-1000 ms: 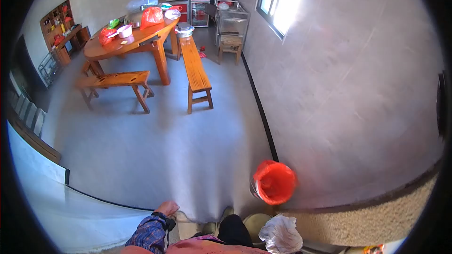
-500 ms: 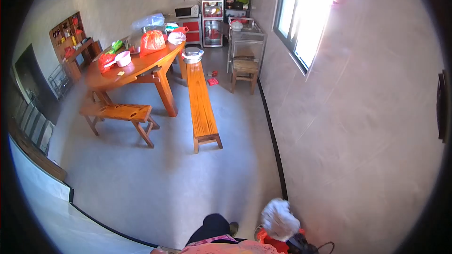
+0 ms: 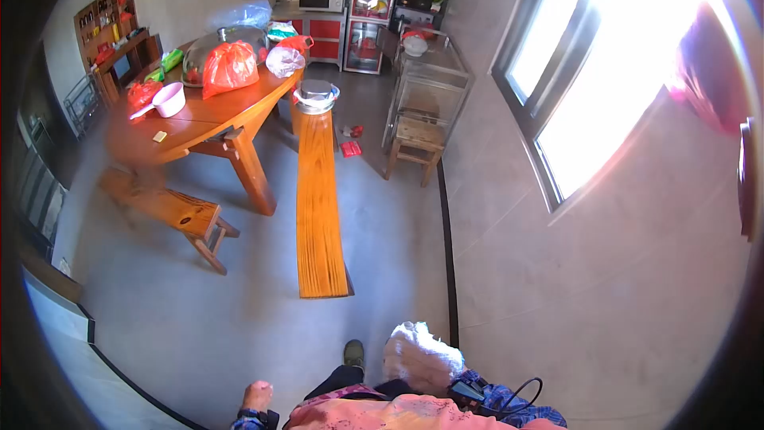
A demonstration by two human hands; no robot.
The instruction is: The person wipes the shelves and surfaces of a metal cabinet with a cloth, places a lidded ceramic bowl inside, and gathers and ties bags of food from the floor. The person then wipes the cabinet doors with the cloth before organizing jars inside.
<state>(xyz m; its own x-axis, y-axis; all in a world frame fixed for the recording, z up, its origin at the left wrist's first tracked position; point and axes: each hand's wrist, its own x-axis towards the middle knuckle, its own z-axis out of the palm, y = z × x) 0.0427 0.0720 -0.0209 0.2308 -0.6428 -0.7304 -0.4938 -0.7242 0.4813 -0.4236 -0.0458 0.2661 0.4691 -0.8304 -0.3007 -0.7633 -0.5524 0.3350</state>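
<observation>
Low in the view, my left hand point(image 3: 257, 396) hangs at my side with its fingers curled in, and nothing shows in it. A white crumpled bag or cloth point(image 3: 422, 357) is at the end of my right arm, beside my leg. It hides my right hand, and only the blue plaid sleeve point(image 3: 497, 400) with a dark strap or cord shows behind it. The wooden bench point(image 3: 318, 207) stands ahead of me, with a silvery lidded pot point(image 3: 317, 94) on its far end.
On the round wooden table point(image 3: 211, 115) are a red bag point(image 3: 230, 69), a pink dipper point(image 3: 169, 100) and a domed cover. A short bench point(image 3: 171, 209) stands at left. A metal rack point(image 3: 430, 84) and stool point(image 3: 415, 142) stand by the right wall, below the window.
The table and benches have come nearer. The red-lined bucket has dropped out of view. The white bundle has moved along with my right arm, and my left hand shows again at my side.
</observation>
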